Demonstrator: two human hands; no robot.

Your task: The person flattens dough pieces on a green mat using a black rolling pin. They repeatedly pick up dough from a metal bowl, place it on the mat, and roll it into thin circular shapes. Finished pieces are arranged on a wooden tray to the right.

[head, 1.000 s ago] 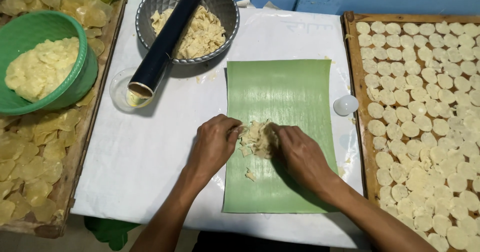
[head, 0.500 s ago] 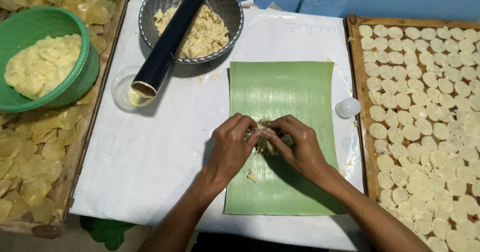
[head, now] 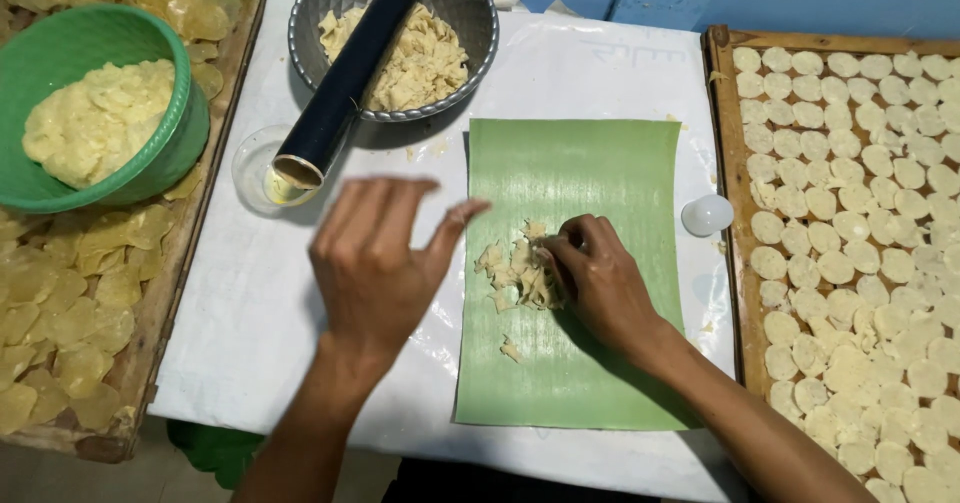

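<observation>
A green banana leaf sheet point(head: 575, 178) lies flat on a white cloth point(head: 250, 313). A small heap of pale dough scraps point(head: 515, 268) sits near the leaf's middle. My right hand point(head: 600, 283) rests on the leaf, with its curled fingers pressing against the right side of the scraps. Raised above the cloth left of the leaf, my left hand point(head: 375, 258) is blurred, fingers spread, holding nothing. One loose scrap point(head: 510, 348) lies lower on the leaf.
A metal bowl point(head: 470, 3) of scraps holds a dark rolling tube point(head: 345, 78) that leans down into a small glass dish point(head: 250, 168). At left a green bowl point(head: 185, 133) of yellow dough sits on a tray of chips point(head: 60, 303). At right are a tray of round discs point(head: 860, 253) and a white cap point(head: 707, 214).
My left hand has let go of the scrap heap and lifted off to the left, over the cloth. My right hand stays on the scraps.
</observation>
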